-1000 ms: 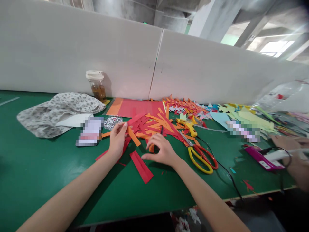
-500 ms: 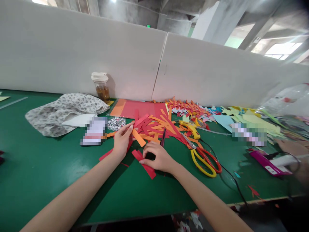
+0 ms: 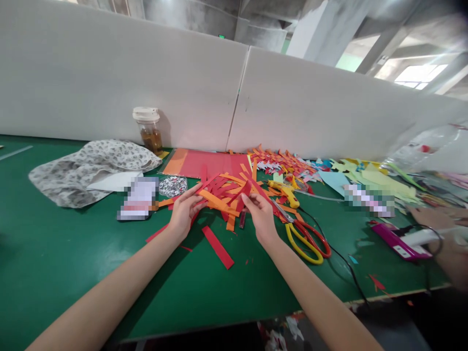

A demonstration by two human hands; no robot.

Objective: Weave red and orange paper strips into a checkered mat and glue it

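Note:
My left hand [image 3: 183,214] is closed on an orange paper strip [image 3: 219,201], with red paper at its fingertips. Across from it, my right hand [image 3: 262,217] pinches what looks like a red paper strip [image 3: 241,194] above the pile. Beneath both hands spreads a heap of red and orange strips [image 3: 228,181]. A single red strip [image 3: 218,247] lies on the green table [image 3: 175,292] nearer to me. Close to my right fingers is a small dark tool [image 3: 242,219], partly hidden.
Scissors [image 3: 309,241] with yellow and red handles lie right of my right hand, near a yellow glue gun [image 3: 290,196] and its black cord. A lidded drink cup [image 3: 149,131], patterned cloth [image 3: 91,168] and phone [image 3: 139,197] are at left. Another person's hand [image 3: 435,222] shows at far right.
My right hand has moved up and away from the loose red strip to the pile and pinches red paper there. The orange strip in my left hand points further right.

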